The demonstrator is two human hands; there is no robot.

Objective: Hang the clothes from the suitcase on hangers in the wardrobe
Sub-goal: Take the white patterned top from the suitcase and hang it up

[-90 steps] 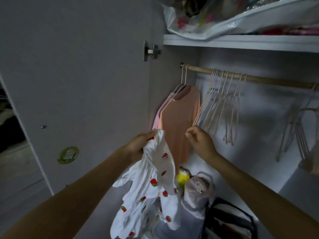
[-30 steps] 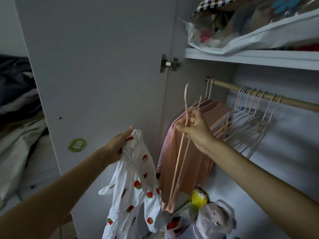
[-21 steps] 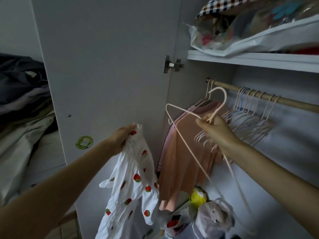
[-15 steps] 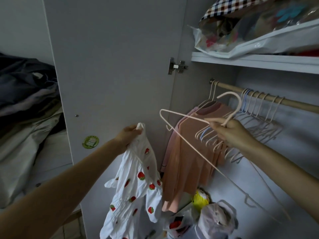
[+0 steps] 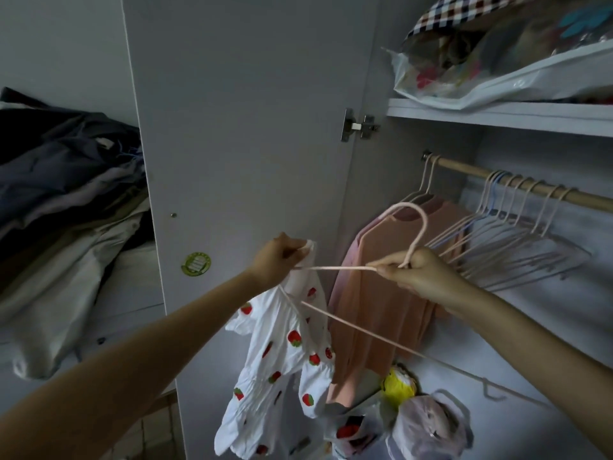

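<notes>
My left hand grips the top of a white garment with red strawberries, which hangs down in front of the wardrobe door. My right hand holds a thin pink hanger just below its hook. One arm of the hanger reaches left to the garment's top at my left hand. The wooden rail carries a salmon top at its left end and several empty hangers to the right.
The open wardrobe door stands at the left of the hands. A shelf above the rail holds bagged items. Bags and a yellow object lie on the wardrobe floor. Piled dark and pale clothes lie far left.
My right hand took a pink hanger off the rail and swung it left. Its arm now reaches the garment's top at my left hand, which rose slightly.
</notes>
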